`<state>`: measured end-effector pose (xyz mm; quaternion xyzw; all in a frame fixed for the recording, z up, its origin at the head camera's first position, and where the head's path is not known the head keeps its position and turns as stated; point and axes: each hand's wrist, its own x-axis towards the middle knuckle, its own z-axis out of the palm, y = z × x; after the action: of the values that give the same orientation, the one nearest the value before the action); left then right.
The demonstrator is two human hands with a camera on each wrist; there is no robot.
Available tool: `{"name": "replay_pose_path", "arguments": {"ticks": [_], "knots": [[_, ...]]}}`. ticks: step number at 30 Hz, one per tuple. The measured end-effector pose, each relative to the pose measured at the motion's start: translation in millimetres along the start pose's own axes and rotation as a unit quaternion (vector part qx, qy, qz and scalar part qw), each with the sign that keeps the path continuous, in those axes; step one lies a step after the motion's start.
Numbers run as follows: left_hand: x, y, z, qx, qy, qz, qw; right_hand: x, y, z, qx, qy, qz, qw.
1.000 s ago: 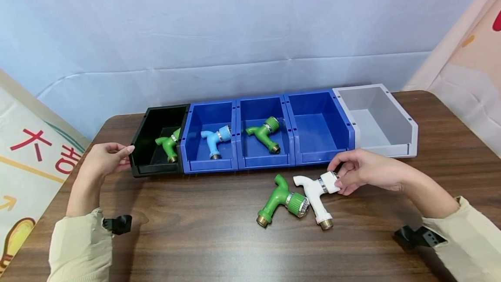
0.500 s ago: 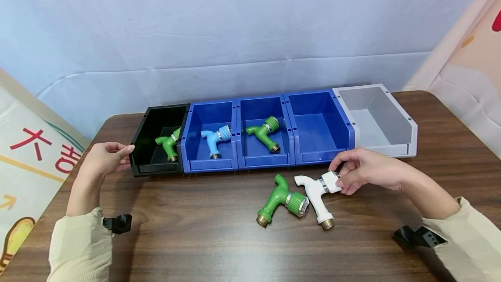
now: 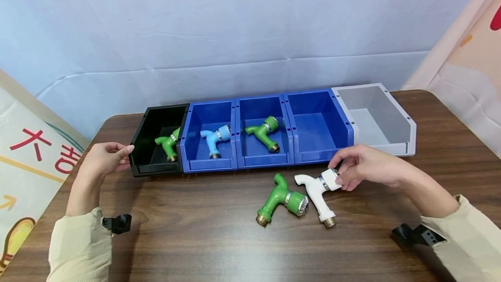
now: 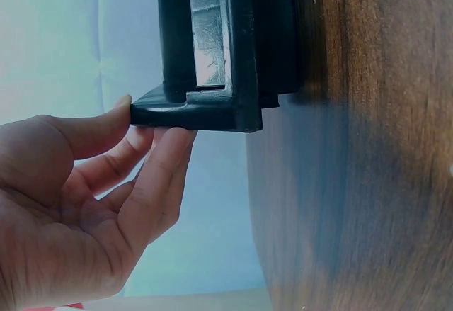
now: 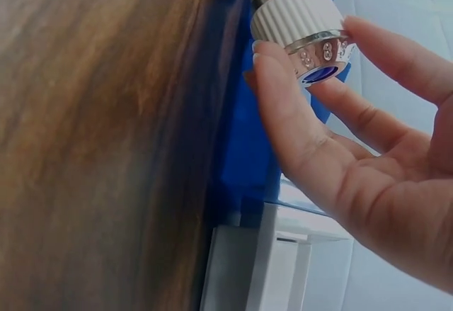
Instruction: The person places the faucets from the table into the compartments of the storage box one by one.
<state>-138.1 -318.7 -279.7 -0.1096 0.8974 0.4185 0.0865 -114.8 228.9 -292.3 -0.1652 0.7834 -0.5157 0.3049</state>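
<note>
My right hand (image 3: 362,166) pinches the ribbed knob of a white tap (image 3: 318,193) between thumb and fingers. In the right wrist view the knob (image 5: 301,17) shows a chrome end with a blue centre. The tap's brass threaded end points down toward the front. Just left of it a green tap (image 3: 278,199) lies on the table. At the far left, my left hand (image 3: 105,158) holds the side wall of the black bin (image 3: 156,169), thumb on the rim and fingers against the outside, as the left wrist view shows. A green tap (image 3: 169,146) lies inside that bin.
Right of the black bin stand several blue bins in a row, one holding a light blue tap (image 3: 214,140), another a green tap (image 3: 265,134). The rightmost blue bin (image 3: 318,132) and the grey bin (image 3: 369,129) follow. Wooden table (image 3: 188,234) extends in front; a pale cloth (image 3: 235,25) hangs behind.
The white tap in my right hand has tilted slightly, its brass end shifting a little to the right, and the hand has risen slightly. The left hand stays on the black bin.
</note>
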Motion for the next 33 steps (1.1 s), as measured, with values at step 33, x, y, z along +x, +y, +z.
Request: {"name": "replay_pose_path", "arguments": {"ticks": [33], "knots": [[0.4,1.0,0.1,0.002,-0.004,-0.004,1.0,-17.5,-30.1,-30.1,-0.075,0.13,-0.014,0.9886]]}}
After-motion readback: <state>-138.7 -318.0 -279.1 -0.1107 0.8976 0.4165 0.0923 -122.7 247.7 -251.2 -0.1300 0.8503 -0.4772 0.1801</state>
